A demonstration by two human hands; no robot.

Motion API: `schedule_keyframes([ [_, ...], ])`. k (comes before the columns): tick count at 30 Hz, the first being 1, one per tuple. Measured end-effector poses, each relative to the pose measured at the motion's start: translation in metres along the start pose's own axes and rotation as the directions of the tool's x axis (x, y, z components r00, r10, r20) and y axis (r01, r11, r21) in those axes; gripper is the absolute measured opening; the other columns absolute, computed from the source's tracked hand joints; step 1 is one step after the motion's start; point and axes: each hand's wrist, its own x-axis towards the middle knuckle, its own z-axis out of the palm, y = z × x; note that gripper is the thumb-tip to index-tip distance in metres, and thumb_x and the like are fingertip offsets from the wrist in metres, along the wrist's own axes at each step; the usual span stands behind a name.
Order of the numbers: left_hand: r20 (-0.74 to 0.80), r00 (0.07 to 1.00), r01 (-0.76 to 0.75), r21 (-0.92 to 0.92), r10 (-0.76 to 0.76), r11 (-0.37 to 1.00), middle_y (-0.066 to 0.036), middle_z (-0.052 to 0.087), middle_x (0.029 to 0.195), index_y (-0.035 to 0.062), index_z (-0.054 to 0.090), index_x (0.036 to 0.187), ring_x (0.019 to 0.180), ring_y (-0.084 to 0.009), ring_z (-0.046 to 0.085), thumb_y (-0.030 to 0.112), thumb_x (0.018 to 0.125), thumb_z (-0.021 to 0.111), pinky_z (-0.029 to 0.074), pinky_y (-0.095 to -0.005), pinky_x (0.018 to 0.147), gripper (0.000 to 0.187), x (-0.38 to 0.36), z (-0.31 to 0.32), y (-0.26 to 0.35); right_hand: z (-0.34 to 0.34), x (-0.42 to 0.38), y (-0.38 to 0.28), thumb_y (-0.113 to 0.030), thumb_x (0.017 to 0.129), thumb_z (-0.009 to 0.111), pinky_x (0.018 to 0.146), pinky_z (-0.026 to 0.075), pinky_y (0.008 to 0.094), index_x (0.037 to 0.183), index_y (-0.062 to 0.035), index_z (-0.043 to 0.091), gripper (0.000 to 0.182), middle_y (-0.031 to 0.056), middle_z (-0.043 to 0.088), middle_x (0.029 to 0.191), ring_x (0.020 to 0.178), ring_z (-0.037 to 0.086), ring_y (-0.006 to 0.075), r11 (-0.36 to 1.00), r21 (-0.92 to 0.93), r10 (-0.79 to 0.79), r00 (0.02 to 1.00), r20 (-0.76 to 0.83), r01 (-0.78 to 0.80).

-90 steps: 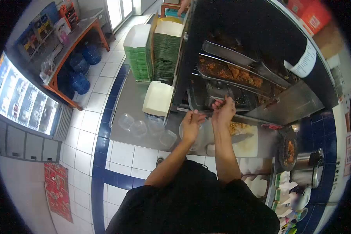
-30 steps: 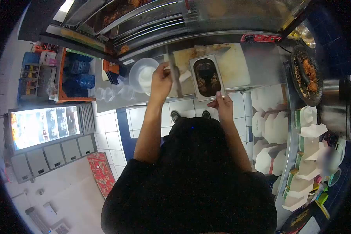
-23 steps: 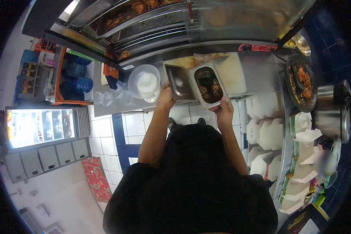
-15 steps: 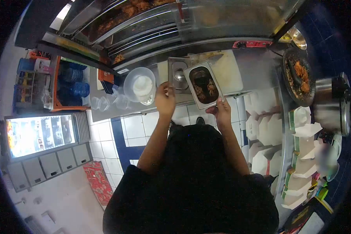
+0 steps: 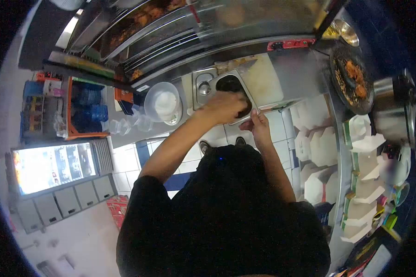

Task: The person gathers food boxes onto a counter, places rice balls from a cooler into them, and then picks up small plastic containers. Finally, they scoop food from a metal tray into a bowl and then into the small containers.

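Note:
My right hand (image 5: pixel 259 125) grips the near right corner of a rectangular stainless steel food pan (image 5: pixel 213 86), thumb over the rim. The pan tilts at the counter's front edge, with dark brown food inside. My left hand (image 5: pixel 227 106) reaches across into the pan; its fingers are blurred and partly hidden, so what they hold does not show. Left of the pan lies a metal lid (image 5: pixel 204 87) with a round recess. Further left, a translucent bowl (image 5: pixel 150 102) with white contents stands on the counter.
A white cutting board (image 5: pixel 269 85) lies behind the pan, below a glass display case (image 5: pixel 245 23) of fried food. To the right are a dark stone mortar (image 5: pixel 337 90) with orange food, a steel pot (image 5: pixel 387 111) and several open cartons (image 5: pixel 367 173). Blue bottles (image 5: pixel 85 111) fill an orange rack.
My left hand has moved right, from beside the bowl into the food pan. My right hand still grips the pan's corner. The view has shifted slightly.

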Motion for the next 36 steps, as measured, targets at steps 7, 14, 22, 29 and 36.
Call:
schedule_keyframes([
  [7,-0.52,0.784,0.175,-0.34,-0.339,0.924,-0.02,0.067,0.09,0.0044,0.068,0.102,0.078,-0.0356,0.066,0.032,0.087,0.065,0.052,-0.0385,0.071,0.032,-0.012,0.028,-0.039,0.011,0.002,-0.003,-0.037,0.099,0.048,0.06,0.057,0.0298,0.114,-0.0055,0.051,0.035,0.0079,0.065,0.094,0.064,0.064,0.0156,0.998,-0.029,-0.06,0.998,-0.005,0.06],
  [14,-0.453,0.729,0.298,-0.465,-0.513,0.834,-0.017,0.066,0.079,0.0048,0.071,0.086,0.074,-0.0343,0.065,0.031,0.086,0.065,0.051,-0.041,0.064,0.027,-0.025,0.029,-0.002,0.024,0.011,0.005,-0.034,0.1,0.046,0.048,0.05,0.0256,0.106,-0.0012,0.053,0.034,0.0075,0.063,0.082,0.056,0.059,0.0122,0.976,-0.045,-0.217,0.975,-0.039,0.215],
  [22,-0.534,0.681,0.252,-0.472,-0.501,0.845,-0.016,0.068,0.081,0.0045,0.071,0.083,0.073,-0.0334,0.066,0.029,0.086,0.065,0.052,-0.0398,0.064,0.025,-0.031,0.032,-0.012,0.031,0.009,0.0,-0.033,0.101,0.045,0.049,0.049,0.026,0.103,-0.0024,0.054,0.032,0.0073,0.061,0.076,0.053,0.057,0.0133,0.975,-0.115,-0.19,0.982,0.002,0.189],
  [29,-0.458,0.718,0.245,-0.537,-0.523,0.807,-0.017,0.067,0.078,0.0035,0.071,0.088,0.069,-0.0341,0.066,0.03,0.086,0.067,0.051,-0.0383,0.061,0.027,-0.043,0.026,0.002,0.035,0.014,-0.005,-0.03,0.102,0.043,0.045,0.045,0.0254,0.094,-0.0037,0.051,0.029,0.0058,0.058,0.068,0.051,0.056,0.0117,0.967,-0.135,-0.219,0.976,-0.01,0.215],
  [36,-0.364,0.699,0.226,-0.704,-0.615,0.674,-0.017,0.067,0.076,0.0025,0.071,0.089,0.067,-0.0292,0.066,0.029,0.087,0.066,0.05,-0.0361,0.061,0.027,-0.045,0.042,-0.007,0.04,0.011,-0.011,-0.031,0.101,0.045,0.044,0.045,0.0251,0.096,-0.0047,0.053,0.028,0.0069,0.059,0.07,0.05,0.055,0.013,0.965,-0.172,-0.208,0.977,-0.037,0.199],
])
